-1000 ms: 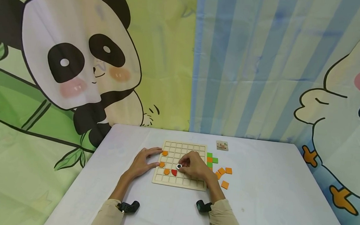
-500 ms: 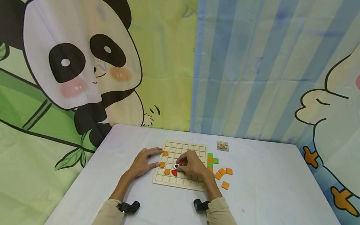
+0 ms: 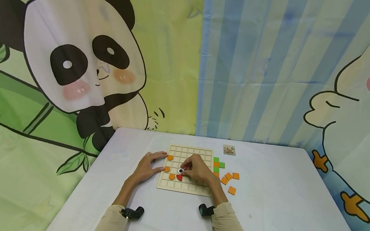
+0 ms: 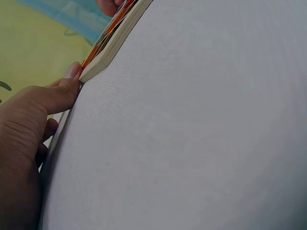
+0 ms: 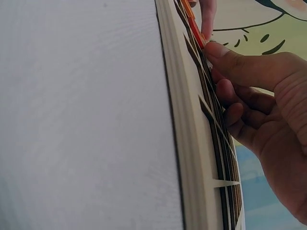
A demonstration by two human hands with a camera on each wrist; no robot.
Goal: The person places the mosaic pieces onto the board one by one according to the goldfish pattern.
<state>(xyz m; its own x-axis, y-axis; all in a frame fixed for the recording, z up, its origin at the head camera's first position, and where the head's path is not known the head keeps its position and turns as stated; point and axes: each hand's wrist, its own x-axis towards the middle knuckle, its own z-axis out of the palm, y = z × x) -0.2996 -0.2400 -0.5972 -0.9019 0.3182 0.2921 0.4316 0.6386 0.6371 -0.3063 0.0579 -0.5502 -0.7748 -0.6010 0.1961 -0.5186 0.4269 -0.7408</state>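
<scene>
A wooden board (image 3: pixel 178 149) with a grid of square recesses lies on the table. My right hand (image 3: pixel 198 168) pinches a small white disc with a black dot (image 3: pixel 180 170) between thumb and forefinger, low over the board. Just below it sits a red quarter-circle piece (image 3: pixel 179 178). An orange round piece (image 3: pixel 172 177) lies beside the red one, and two more orange rounds are near the board's left edge. My left hand (image 3: pixel 145 168) touches that edge with thumb and forefinger spread; its thumb (image 4: pixel 67 91) is against the board's side in the left wrist view.
Several loose orange square tiles (image 3: pixel 232 190) lie right of the board. Green tiles (image 3: pixel 222 165) and orange ones sit against its right edge. A small patterned card (image 3: pixel 229 150) lies farther back on the white table (image 3: pixel 272 191). A cartoon-printed curtain (image 3: pixel 172 58) hangs behind.
My right hand has moved slightly left with the white disc, which now sits just above the red quarter-circle. The left hand has stayed at the board's edge.
</scene>
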